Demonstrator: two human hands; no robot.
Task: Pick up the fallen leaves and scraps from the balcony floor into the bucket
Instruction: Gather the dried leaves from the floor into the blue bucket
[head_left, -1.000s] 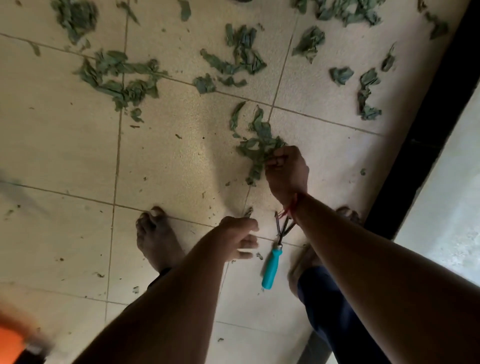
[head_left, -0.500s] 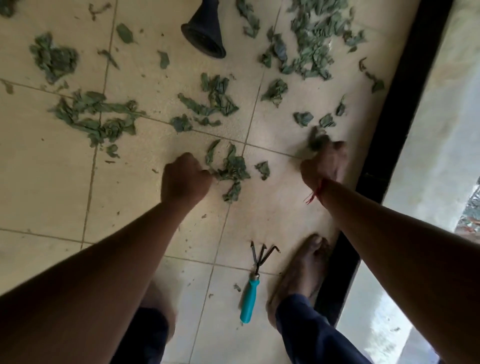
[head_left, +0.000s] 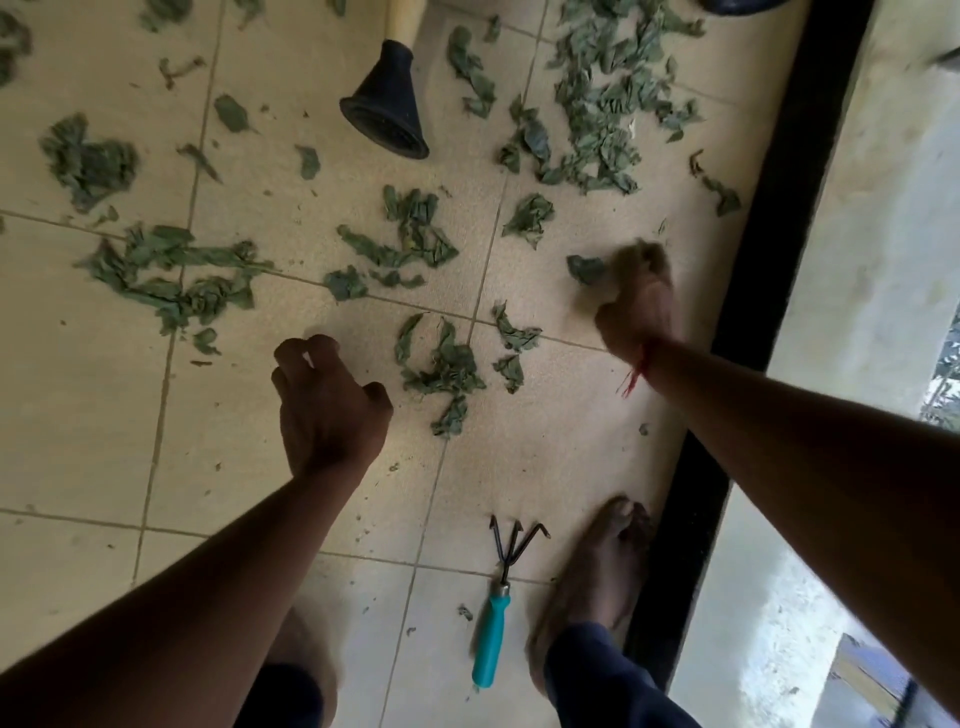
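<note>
Crumpled green leaves lie scattered over the beige floor tiles (head_left: 104, 426). One small cluster (head_left: 447, 369) sits between my hands, a long one (head_left: 171, 275) lies to the left, and a dense pile (head_left: 602, 104) is at the far right. My left hand (head_left: 327, 405) hovers just left of the small cluster, its fingers spread and loosely curled, holding nothing. My right hand (head_left: 636, 301), blurred, is curled into a fist at a dark leaf scrap (head_left: 587, 267), which its fingertips grip. No bucket is in view.
A black rubber cone on a wooden handle (head_left: 387, 111) stands at the top centre. A small hand rake with a teal handle (head_left: 493, 613) lies beside my bare right foot (head_left: 597, 587). A black threshold strip (head_left: 769, 208) bounds the floor on the right.
My left hand has gone from a fist to spread fingers and drawn back slightly from the small cluster. My right hand has closed on a leaf scrap near the threshold.
</note>
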